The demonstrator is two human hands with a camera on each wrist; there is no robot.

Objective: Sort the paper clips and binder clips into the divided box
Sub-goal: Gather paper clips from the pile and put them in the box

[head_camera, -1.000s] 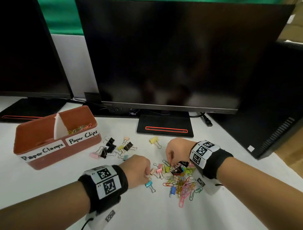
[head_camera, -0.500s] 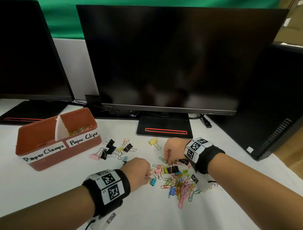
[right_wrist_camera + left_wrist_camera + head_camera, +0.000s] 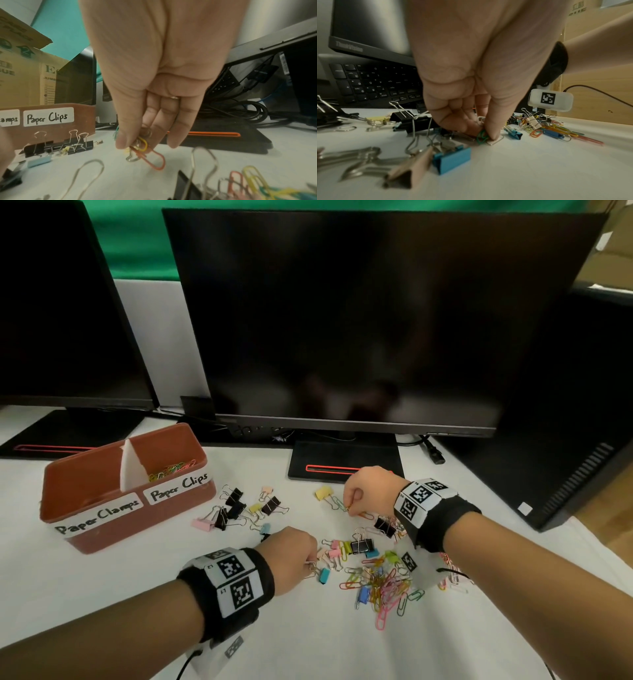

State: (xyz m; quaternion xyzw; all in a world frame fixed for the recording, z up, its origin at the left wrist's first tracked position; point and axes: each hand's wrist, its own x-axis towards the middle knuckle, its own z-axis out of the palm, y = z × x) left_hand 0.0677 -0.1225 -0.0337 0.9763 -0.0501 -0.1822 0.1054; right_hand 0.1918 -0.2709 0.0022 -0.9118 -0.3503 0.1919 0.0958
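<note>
A brown divided box [image 3: 102,529] stands at the left, labelled Paper Clamps and Paper Clips; coloured paper clips [image 3: 171,469] lie in its right compartment. My left hand [image 3: 291,556] is low over the table and pinches a green paper clip [image 3: 482,136] and a white one [image 3: 495,140] between thumb and fingers. My right hand [image 3: 366,491] is further back and pinches a bunch of paper clips [image 3: 145,148], yellow, orange and silver. A heap of coloured paper clips [image 3: 380,583] and binder clips [image 3: 361,546] lies between my wrists.
Black and pastel binder clips [image 3: 239,508] lie scattered beside the box. A yellow binder clip [image 3: 323,494] sits left of my right hand. A large monitor [image 3: 359,320] with its stand base [image 3: 342,462] is behind; a second monitor [image 3: 61,302] at left, a dark case [image 3: 565,440] at right.
My right hand has moved back and away from the heap toward the monitor base, carrying paper clips. My left hand stays low at the heap's left edge.
</note>
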